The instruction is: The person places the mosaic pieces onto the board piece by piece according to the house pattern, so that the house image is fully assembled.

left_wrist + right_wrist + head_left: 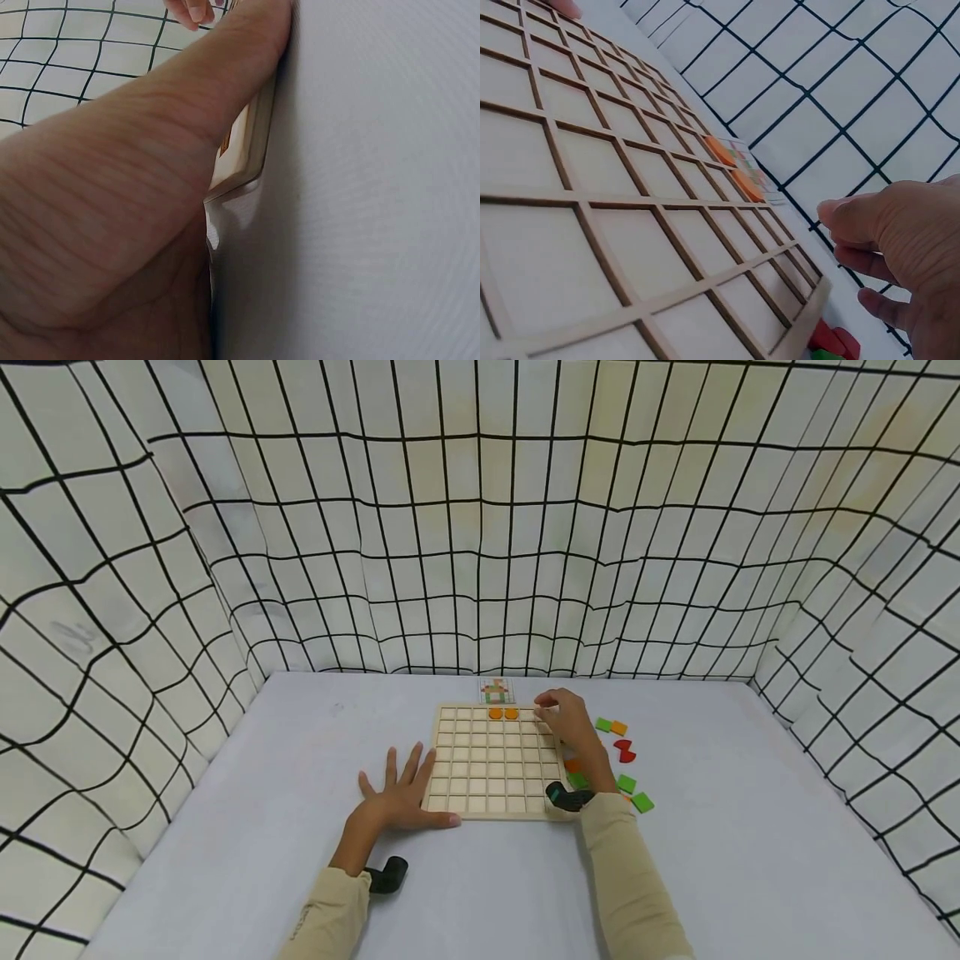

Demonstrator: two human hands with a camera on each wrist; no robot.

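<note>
A pale wooden grid board (491, 768) lies on the white table. Two orange pieces (746, 185) sit side by side in cells of its far row. My left hand (397, 803) is spread at the board's near left corner, fingers along the left side and thumb along the front edge; in the left wrist view the thumb (202, 75) overlaps the board's side (259, 135). Over the far right corner hovers my right hand (568, 720), fingers (855, 217) loosely bent above the board's level, with no piece showing between them.
Behind the board lies a small card (497, 691) with a coloured pattern. To its right are scattered green pieces (642, 802), red pieces (626, 752) and orange pieces (618, 727), some partly hidden by the right forearm. White walls with black netting (480, 552) enclose the table.
</note>
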